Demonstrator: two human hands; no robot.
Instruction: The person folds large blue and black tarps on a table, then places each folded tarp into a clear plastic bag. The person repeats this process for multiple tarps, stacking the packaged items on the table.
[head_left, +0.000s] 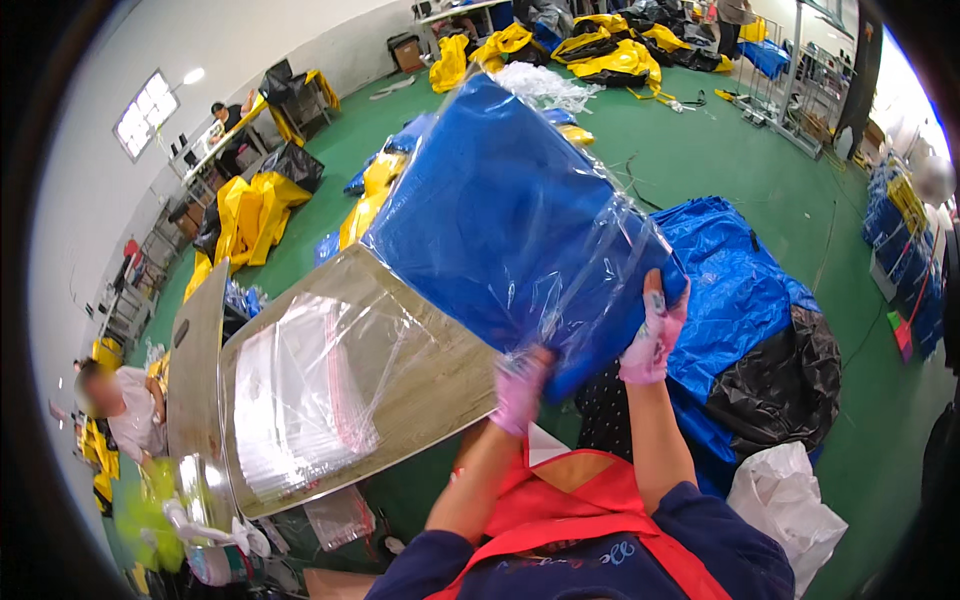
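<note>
A folded blue sheet in a clear plastic bag (500,210) is held up in front of me, tilted, above the right end of a wood-topped table (440,375). My left hand (521,388), in a pink patterned glove, closes on the bag's lower edge; its fingers are partly blurred. My right hand (656,330), gloved alike, grips the lower right corner with the thumb over the front. On the table to the left lies a stack of clear plastic bags (300,400).
To my right a heap of blue sheeting (725,290) and black sheeting (780,385) lies on the green floor, with a white sack (785,505) nearer. A green fan (150,515) stands lower left. A person (130,405) sits at the left; yellow sheeting (250,215) lies farther off.
</note>
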